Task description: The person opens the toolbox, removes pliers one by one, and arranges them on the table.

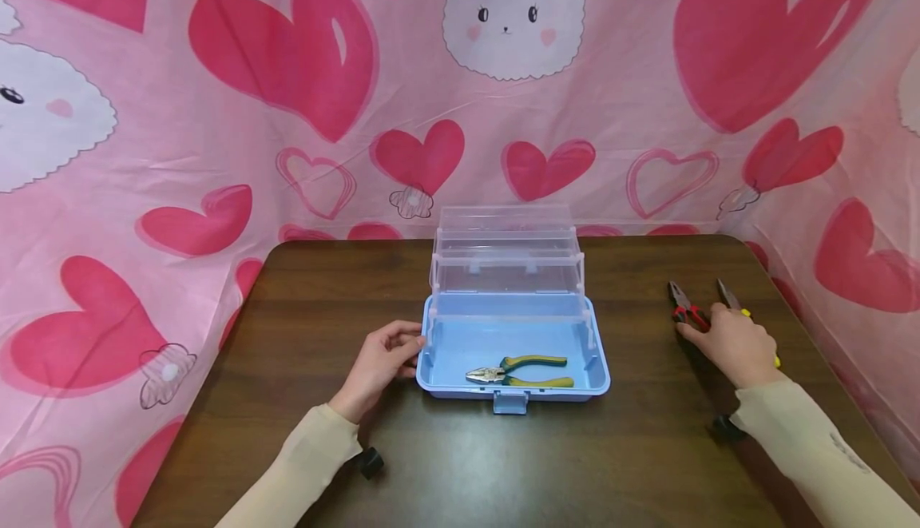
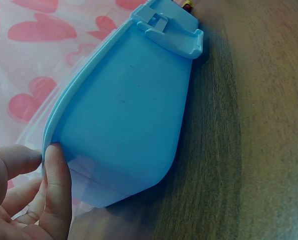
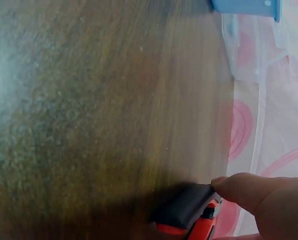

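A light blue toolbox (image 1: 602, 380) with its clear lid and trays raised stands mid-table. Inside its base lie pliers with green and yellow handles (image 1: 535, 361). My left hand (image 1: 381, 364) grips the box's left rim; in the left wrist view, thumb and fingers pinch the edge of the blue wall (image 2: 124, 110). At the right, my right hand (image 1: 736, 346) is over two more tools, its thumb against a handle of the red-and-black pliers (image 3: 186, 207) and its other fingers mostly hidden. Beside these, yellow-handled pliers (image 1: 727, 295) lie partly covered by the hand.
The brown wooden table (image 1: 460, 464) meets a pink heart-patterned cloth (image 1: 503, 105) behind and at both sides. A clear latch (image 1: 510, 403) sticks out from the box's front. The raised clear trays (image 1: 509, 272) stand above the box's back edge.
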`<act>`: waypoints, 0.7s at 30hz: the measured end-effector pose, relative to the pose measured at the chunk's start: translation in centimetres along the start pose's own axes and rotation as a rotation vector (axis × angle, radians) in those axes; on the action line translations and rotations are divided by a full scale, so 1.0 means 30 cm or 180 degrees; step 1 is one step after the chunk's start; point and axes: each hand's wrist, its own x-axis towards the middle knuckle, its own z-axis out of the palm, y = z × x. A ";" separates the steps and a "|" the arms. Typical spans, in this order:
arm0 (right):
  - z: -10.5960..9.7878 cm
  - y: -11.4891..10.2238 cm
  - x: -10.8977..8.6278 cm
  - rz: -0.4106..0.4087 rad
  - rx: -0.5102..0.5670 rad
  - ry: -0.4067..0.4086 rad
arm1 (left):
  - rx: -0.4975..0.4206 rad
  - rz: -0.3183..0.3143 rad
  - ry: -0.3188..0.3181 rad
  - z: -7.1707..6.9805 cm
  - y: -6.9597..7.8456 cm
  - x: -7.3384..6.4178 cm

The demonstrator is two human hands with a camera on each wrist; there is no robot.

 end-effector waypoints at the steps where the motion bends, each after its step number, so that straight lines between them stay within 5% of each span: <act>1: -0.003 -0.001 -0.002 -0.0036 -0.0003 0.0033 | 0.0002 0.0001 -0.0002 0.000 0.000 -0.001; 9: -0.038 -0.033 -0.023 -0.0399 0.0016 0.0172 | -0.0002 0.0008 -0.0012 0.000 -0.002 -0.001; 21: -0.092 -0.188 -0.088 -0.0709 0.0327 -0.0224 | -0.0024 -0.0009 -0.0010 0.001 -0.001 -0.001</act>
